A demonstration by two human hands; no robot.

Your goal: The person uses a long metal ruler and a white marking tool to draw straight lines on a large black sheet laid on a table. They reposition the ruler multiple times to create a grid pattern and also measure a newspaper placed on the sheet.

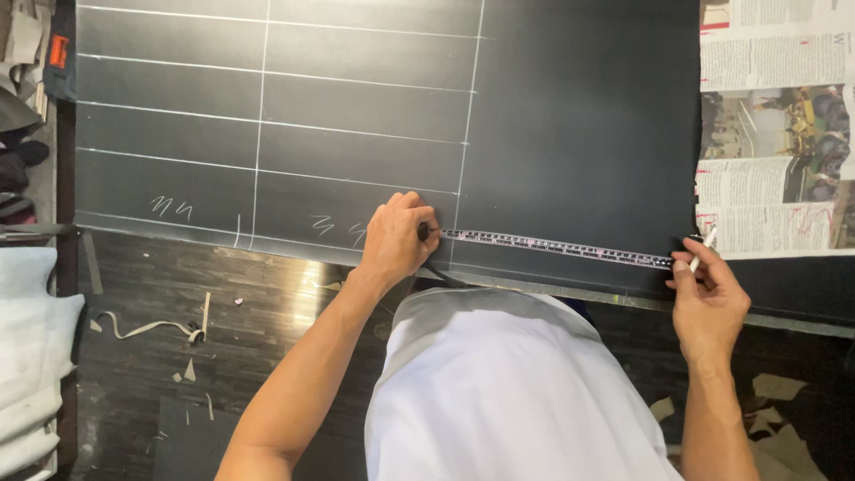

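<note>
I see a measuring tape [557, 247] stretched flat along the near edge of a big black sheet [579, 125] that covers most of the table. My left hand [399, 239] is closed on the tape's left end, pinning it just beside a vertical chalk line [469, 98]. My right hand [708, 298] is curled at the tape's right end, at the sheet's right edge, pinching a slim white marker [706, 240]; whether those fingers also press the tape down I cannot quite tell from this angle. The two hands are well apart, with the tape taut between them.

To the left, the sheet already carries a grid of chalk lines and a few scribbled marks. I judge the step in hand to be measuring the unmarked right part before marking it. The next move, as I read it, calls for keeping the left end fixed on the line, the tape straight, and the marker tip brought down at the right reading. Newspaper [775, 125] lies to the right, scraps [191, 331] on the dark floor nearby.
</note>
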